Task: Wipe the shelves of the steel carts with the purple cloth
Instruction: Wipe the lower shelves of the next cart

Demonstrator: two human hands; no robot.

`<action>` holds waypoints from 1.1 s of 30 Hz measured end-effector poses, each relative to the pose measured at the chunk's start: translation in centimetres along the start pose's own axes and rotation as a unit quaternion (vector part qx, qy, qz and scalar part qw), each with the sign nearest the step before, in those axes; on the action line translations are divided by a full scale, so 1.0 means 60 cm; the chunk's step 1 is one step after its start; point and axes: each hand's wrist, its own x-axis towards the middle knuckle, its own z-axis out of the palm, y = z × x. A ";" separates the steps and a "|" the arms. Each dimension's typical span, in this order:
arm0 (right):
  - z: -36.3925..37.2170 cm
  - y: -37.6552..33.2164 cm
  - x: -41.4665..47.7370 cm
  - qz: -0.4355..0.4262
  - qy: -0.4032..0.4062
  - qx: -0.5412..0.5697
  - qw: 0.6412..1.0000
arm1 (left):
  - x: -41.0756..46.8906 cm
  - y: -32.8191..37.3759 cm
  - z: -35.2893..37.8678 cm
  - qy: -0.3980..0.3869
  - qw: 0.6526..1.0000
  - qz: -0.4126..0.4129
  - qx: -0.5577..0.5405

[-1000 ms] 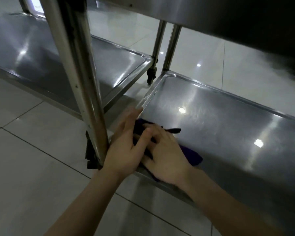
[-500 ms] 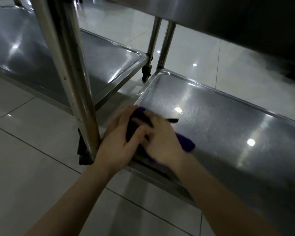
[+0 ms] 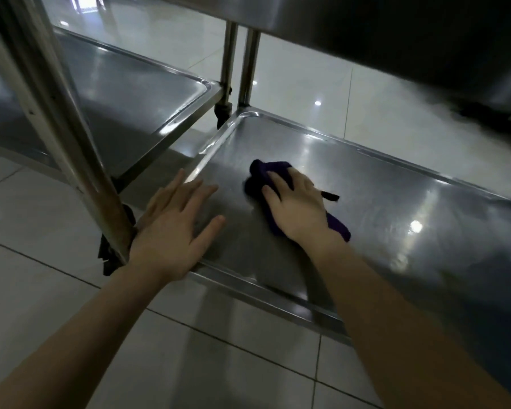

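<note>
- Tiled floor (image 3: 56, 305): pale glossy tiles with dark grout lines, nearest the viewer and running on under both carts.
- Left hand (image 3: 171, 231): palm down, fingers straight and spread, holding nothing; it lies over the near left corner of the bottom shelf, just beside the near post.
- Near post (image 3: 71, 143): steel upright, with a dark caster (image 3: 109, 258) at its foot.
- Right hand (image 3: 295, 208): palm down with fingers extended, pressing the cloth flat against the shelf rather than gripping it.
- Purple cloth (image 3: 266, 172): bunched under the right hand on the left part of the bottom shelf, with ends showing beyond the fingertips and by the wrist.
- Bottom shelf (image 3: 396, 208): rimmed steel tray of the right-hand cart, reflecting ceiling lights.
- Neighbouring shelf (image 3: 124, 107): bottom tray of the left-hand cart, just beside the other.
- Far posts (image 3: 229, 60): two uprights side by side, a caster (image 3: 223, 112) beneath the left one.
- Upper shelf (image 3: 366, 25): dark underside overhead.
</note>
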 end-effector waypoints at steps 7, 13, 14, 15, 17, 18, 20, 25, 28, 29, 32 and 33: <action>0.001 0.010 -0.245 -0.183 -0.009 0.096 0.978 | 0.011 0.034 0.027 0.006 0.993 0.062 0.096; -0.019 0.135 -0.067 0.081 0.025 -0.001 0.996 | 0.003 0.173 0.074 0.009 0.998 0.050 -0.036; -0.022 0.152 -0.043 0.146 0.014 0.011 0.989 | -0.003 0.182 0.081 -0.004 0.998 0.046 -0.037; -0.023 0.162 -0.032 0.176 0.004 0.015 0.984 | -0.009 0.186 0.087 -0.015 0.998 0.060 -0.029; -0.021 0.158 -0.054 0.145 0.005 -0.016 0.989 | -0.017 0.186 0.089 -0.024 0.993 0.115 -0.021; -0.020 0.151 -0.085 0.102 0.020 -0.027 0.994 | -0.015 0.185 0.087 -0.027 0.990 0.138 -0.034; -0.023 0.132 -0.176 0.003 0.035 -0.013 0.999 | -0.013 0.182 0.080 -0.031 0.985 0.156 -0.070; -0.038 0.141 -0.320 -0.089 -0.014 0.037 0.995 | -0.024 0.212 0.092 -0.057 0.974 0.170 -0.137; -0.048 0.197 -0.248 -0.043 0.018 -0.012 0.999 | -0.008 0.248 0.109 -0.056 0.971 0.183 -0.142; -0.049 0.223 -0.209 0.002 0.025 -0.028 0.999 | -0.002 0.260 0.115 -0.049 0.972 0.183 -0.142; -0.053 0.283 -0.113 0.190 0.020 -0.005 0.982 | 0.008 0.287 0.136 -0.078 0.970 0.209 -0.096; -0.049 0.289 -0.099 0.222 0.015 -0.006 0.975 | 0.007 0.290 0.142 -0.086 0.969 0.221 -0.069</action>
